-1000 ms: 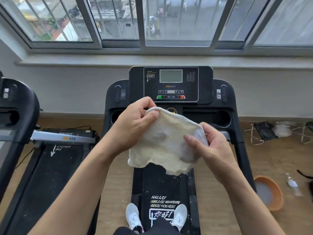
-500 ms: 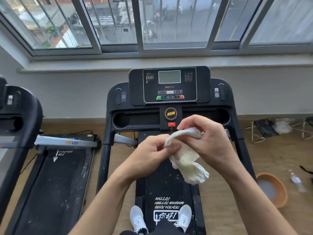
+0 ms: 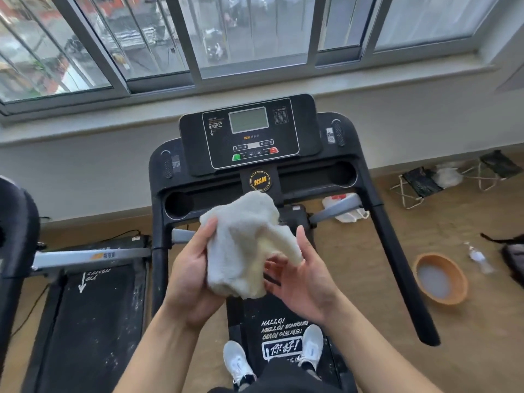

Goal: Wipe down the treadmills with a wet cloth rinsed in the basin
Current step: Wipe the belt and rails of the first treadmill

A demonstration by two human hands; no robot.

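Cream cloth (image 3: 241, 236) bunched, thick folds, gripped in L hand (image 3: 188, 282)

Person from above: left forearm (image 3: 158, 353) and right forearm (image 3: 380, 353) bare; white trainers (image 3: 236, 361) with grey detailing; dark legwear (image 3: 283, 378) overlapping the trainers' heels.

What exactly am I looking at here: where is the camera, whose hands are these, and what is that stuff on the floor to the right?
There is no robot here. A person wears one wide-angle camera on the head, looking forward and down. They stand on the belt of a black treadmill, and its console faces them below a window. The left hand grips a bunched white cloth. The right hand lies open under the cloth's hanging end. A second treadmill stands to their left. On the wooden floor to the right sit an orange basin holding pale liquid and a small plastic bottle.
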